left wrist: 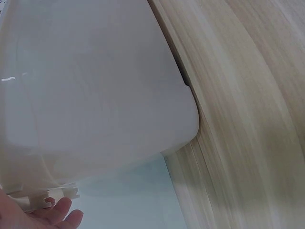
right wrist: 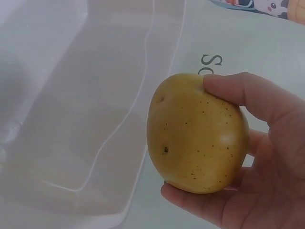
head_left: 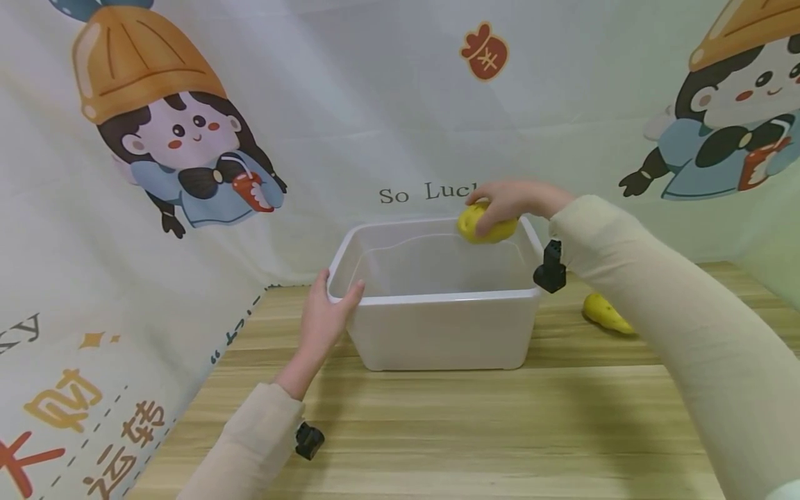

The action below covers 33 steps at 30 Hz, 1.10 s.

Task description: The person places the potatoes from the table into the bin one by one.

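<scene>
A white plastic bin (head_left: 444, 335) stands upright on the wooden table. At its left end my left hand (head_left: 321, 318) grips the rim, thumb over the edge and fingers outside; the left wrist view shows the fingertips (left wrist: 61, 210) by the rim's underside. Above the bin's back right part, my right hand (head_left: 517, 198) holds a yellow potato (right wrist: 198, 136) with dark specks and small eyes. Its thumb lies on one side of the potato and the fingers on the other, partly hidden. Nothing shows in the visible part of the bin's inside.
Another yellow, potato-like thing (head_left: 605, 314) lies on the table (head_left: 437, 430) right of the bin, partly covered by my right sleeve (head_left: 681, 305). A white printed cloth (head_left: 337, 90) hangs close behind the bin and along the left side.
</scene>
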### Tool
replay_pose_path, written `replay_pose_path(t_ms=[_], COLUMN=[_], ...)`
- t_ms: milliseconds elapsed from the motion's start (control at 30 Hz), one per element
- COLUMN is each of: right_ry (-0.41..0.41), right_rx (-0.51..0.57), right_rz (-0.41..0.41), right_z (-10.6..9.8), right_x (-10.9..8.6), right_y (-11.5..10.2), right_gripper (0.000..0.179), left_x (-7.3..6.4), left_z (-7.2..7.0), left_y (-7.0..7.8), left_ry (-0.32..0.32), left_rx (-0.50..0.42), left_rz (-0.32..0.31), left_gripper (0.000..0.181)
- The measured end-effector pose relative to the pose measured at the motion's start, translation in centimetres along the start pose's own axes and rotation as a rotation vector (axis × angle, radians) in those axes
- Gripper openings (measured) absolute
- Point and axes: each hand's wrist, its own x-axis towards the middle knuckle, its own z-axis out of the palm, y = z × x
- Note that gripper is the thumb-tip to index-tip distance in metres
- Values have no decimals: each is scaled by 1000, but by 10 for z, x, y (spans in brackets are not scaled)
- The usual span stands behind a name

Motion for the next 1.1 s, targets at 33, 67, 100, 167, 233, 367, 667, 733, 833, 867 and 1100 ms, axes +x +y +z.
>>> replay_pose_path(t_ms=[33,67,100,167,233,367,667,733,833,867,1100], right_ry=[0,0,-1,-1,-5,-15,-41,-45,-50,-49,-67], right_rx=[5,11,16,18,28,50,91,102,93,84,65], right_rz=[-1,-1,3,14,21,32,53,50,43,43,61], right_z=[1,2,3,4,7,12,20,22,23,24,25], right_x=[1,2,3,5,8,13,22,24,27,27,30], right_y=[0,0,0,0,0,-1,-7,-7,-7,-7,-12], right_gripper=[68,68,68,67,66,65,64,64,65,64,62], left_x=[0,0,0,0,0,-1,-1,-1,-2,-2,-1], left_z=[0,0,1,1,1,0,1,1,1,1,1], left_y=[0,0,0,0,0,1,1,2,2,2,0], left_ry=[0,0,0,2,2,2,11,12,10,9,11], left_rx=[1,-1,-4,-6,-6,-13,-10,-4,-5,-8,3], left_rz=[0,1,0,1,3,0,-9,-13,-14,-13,-11], left_gripper=[79,79,79,79,79,79,78,79,79,79,81])
